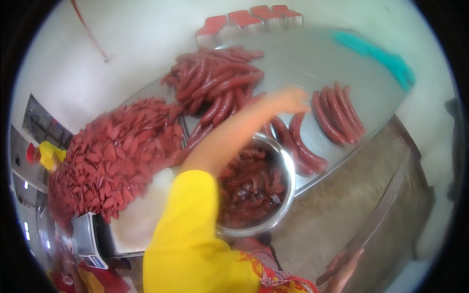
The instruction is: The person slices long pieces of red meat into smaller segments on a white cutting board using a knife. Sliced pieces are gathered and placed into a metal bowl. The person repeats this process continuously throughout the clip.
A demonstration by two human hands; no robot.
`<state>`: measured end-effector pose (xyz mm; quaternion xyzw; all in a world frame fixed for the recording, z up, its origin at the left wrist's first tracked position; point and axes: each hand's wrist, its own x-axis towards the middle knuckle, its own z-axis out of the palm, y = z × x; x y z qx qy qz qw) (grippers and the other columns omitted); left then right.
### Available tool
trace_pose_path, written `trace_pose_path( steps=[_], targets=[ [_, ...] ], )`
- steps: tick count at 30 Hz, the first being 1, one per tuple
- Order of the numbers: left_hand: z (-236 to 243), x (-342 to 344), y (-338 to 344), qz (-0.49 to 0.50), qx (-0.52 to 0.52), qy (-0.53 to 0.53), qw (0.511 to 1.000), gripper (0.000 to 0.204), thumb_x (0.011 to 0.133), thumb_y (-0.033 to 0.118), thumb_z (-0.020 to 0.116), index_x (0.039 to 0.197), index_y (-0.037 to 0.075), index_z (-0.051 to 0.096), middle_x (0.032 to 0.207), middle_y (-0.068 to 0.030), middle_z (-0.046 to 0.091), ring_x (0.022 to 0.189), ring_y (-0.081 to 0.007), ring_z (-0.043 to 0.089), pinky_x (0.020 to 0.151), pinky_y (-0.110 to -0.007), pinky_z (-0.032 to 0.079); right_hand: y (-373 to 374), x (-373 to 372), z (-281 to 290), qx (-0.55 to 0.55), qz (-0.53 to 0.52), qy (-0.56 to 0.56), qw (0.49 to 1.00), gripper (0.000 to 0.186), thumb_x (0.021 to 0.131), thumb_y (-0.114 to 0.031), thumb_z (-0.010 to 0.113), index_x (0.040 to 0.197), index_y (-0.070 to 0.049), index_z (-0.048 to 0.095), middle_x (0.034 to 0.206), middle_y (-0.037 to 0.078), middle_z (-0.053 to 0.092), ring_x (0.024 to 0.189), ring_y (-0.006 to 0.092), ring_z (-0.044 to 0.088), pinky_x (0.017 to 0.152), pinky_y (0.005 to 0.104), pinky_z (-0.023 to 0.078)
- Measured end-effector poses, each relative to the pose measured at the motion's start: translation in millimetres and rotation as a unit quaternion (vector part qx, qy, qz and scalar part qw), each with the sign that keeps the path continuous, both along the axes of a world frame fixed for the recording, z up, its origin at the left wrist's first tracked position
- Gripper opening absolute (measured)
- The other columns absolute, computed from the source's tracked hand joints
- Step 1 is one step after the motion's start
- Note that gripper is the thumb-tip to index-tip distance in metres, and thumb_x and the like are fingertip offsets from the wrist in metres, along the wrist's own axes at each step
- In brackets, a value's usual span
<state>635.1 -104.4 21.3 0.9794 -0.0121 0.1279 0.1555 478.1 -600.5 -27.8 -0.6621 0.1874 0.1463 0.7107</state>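
My left arm, in a yellow sleeve, reaches across a metal table. My left hand (292, 100) is smeared by motion above the upper end of a curved red sausage (307, 146); whether its fingers grip anything cannot be made out. Right of that hand, several long sausages (337, 115) lie side by side. A larger heap of whole sausages (215, 75) is piled at the back. At lower right, my right hand (346, 273) is closed around the handle end of a long knife (378, 210), its blade slanting up and away over the floor.
Below my left arm stands a steel bowl (291, 188) of dark red pieces. A big mound of sliced sausage (117, 151) covers the left side, beside a scale (88, 239). A teal cloth-like item (378, 53) lies at the table's far right. Red stools (244, 18) stand behind; a person (49, 155) is far left.
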Motion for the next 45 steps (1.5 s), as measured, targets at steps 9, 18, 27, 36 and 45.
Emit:
trace_pose_path(
  steps=[9, 18, 27, 36, 45],
  targets=[
    [-59, -124, 100, 0.224, -0.254, 0.115, 0.934, 0.077, 0.067, 0.038, 0.08, 0.123, -0.009, 0.054, 0.124, -0.0303, 0.056, 0.12, -0.0372, 0.054, 0.1, -0.039, 0.042, 37, -8, -10, 0.02, 0.128, 0.076, 0.989, 0.075, 0.091, -0.073, 0.031, 0.068, -0.005, 0.05, 0.046, 0.005, 0.046, 0.034, 0.016, 0.044, 0.034, 0.0284, 0.038],
    [-5, -163, 118, 0.25, -0.738, -0.102, 0.618, 0.018, 0.078, 0.022, 0.062, 0.086, 0.005, 0.059, 0.06, -0.0032, 0.05, 0.046, -0.0146, 0.045, 0.044, -0.028, 0.041, 32, -19, -12, -0.014, 0.137, 0.03, 0.99, 0.077, 0.091, -0.073, 0.029, 0.07, -0.003, 0.052, 0.047, 0.006, 0.047, 0.035, 0.016, 0.045, 0.034, 0.0286, 0.038],
    [12, -381, 70, 0.032, -0.844, -0.19, 0.501, 0.062, 0.094, 0.065, 0.039, 0.105, 0.007, 0.06, 0.055, -0.001, 0.049, 0.041, -0.0141, 0.046, 0.04, -0.029, 0.04, 95, -42, 2, 0.0, 0.243, -0.017, 0.97, 0.077, 0.09, -0.075, 0.032, 0.07, -0.002, 0.051, 0.048, 0.006, 0.047, 0.035, 0.0153, 0.044, 0.034, 0.0275, 0.037],
    [17, -625, 18, 0.143, -0.693, -0.382, 0.594, 0.055, 0.096, 0.052, 0.048, 0.116, 0.001, 0.053, 0.074, -0.0053, 0.057, 0.06, -0.016, 0.057, 0.058, -0.034, 0.051, 189, -123, 23, 0.036, 0.384, -0.039, 0.922, 0.073, 0.09, -0.074, 0.032, 0.069, -0.006, 0.049, 0.048, 0.004, 0.044, 0.035, 0.0153, 0.042, 0.034, 0.0273, 0.034],
    [37, -822, -11, 0.436, -0.356, -0.575, 0.594, 0.034, 0.091, 0.013, 0.061, 0.121, 0.001, 0.05, 0.094, -0.0063, 0.061, 0.075, -0.0155, 0.063, 0.068, -0.026, 0.051, 286, -254, 33, 0.022, 0.52, -0.094, 0.849, 0.069, 0.091, -0.071, 0.033, 0.068, -0.008, 0.05, 0.047, 0.003, 0.044, 0.036, 0.0145, 0.04, 0.035, 0.0264, 0.031]
  ],
)
